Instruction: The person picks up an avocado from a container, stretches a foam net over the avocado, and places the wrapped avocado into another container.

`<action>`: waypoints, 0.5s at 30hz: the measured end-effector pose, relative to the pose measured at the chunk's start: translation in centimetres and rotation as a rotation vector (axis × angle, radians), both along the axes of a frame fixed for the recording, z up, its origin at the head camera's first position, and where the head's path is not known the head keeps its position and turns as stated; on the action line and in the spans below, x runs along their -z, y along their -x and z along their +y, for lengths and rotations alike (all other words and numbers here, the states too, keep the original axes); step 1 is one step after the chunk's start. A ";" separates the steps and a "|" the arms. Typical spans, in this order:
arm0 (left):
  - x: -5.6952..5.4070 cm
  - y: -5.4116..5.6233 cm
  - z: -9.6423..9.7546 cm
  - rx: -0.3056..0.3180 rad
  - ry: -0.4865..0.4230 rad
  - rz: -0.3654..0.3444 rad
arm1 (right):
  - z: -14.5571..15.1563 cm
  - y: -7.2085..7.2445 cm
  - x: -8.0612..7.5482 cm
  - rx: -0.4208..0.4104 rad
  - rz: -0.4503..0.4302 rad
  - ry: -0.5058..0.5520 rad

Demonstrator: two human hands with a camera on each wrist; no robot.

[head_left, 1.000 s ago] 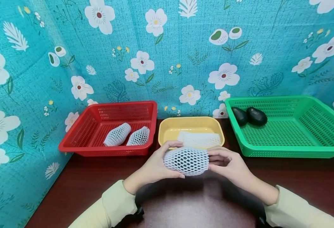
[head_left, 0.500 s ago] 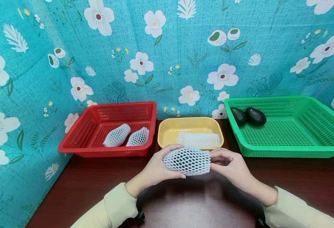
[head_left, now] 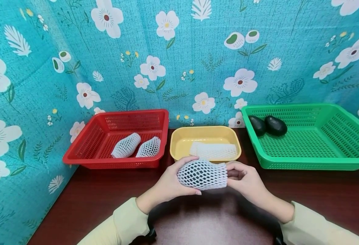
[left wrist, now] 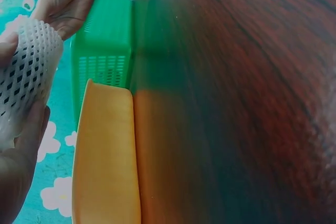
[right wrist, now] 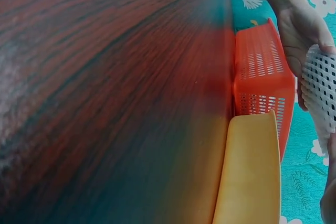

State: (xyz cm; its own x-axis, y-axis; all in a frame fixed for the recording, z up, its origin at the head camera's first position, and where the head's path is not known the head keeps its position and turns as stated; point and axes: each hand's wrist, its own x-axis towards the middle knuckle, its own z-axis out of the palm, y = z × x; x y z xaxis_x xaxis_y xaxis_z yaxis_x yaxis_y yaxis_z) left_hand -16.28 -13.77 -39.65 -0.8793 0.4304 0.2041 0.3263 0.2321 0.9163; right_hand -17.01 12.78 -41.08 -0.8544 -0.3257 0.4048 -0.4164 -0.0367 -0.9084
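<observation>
A white foam fruit net (head_left: 202, 175) is held above the table in front of me, with a dark avocado showing through its mesh. My left hand (head_left: 169, 183) grips its left end, fingers behind and thumb along the lower front. At the right end, the fingers of my right hand (head_left: 249, 179) pinch the net's edge. In the left wrist view the net (left wrist: 32, 69) lies between both hands. The right wrist view shows it too, with the left hand (right wrist: 300, 27) at its upper end and part of the right hand (right wrist: 329, 190) below.
At the left, a red basket (head_left: 115, 160) holds two netted avocados (head_left: 126, 145). A yellow tray (head_left: 179, 131) in the middle contains flat white foam nets (head_left: 216, 150). To the right, two bare avocados (head_left: 275, 126) lie in a green basket (head_left: 317, 163). A flowered cloth (head_left: 179, 68) hangs behind.
The netted avocado has shifted slightly right and down, and the net's right end looks a little longer. Both hands keep their hold on it.
</observation>
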 end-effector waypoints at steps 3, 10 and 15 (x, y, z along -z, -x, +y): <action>0.2 0.1 0.0 0.005 0.014 0.016 | 0.0 0.1 0.3 -0.004 0.041 -0.031; -0.2 0.1 0.0 0.020 0.041 0.041 | 0.2 0.4 0.2 0.016 0.149 -0.092; -0.8 0.1 0.0 0.018 0.069 0.095 | 0.6 0.6 -0.6 0.036 0.220 -0.162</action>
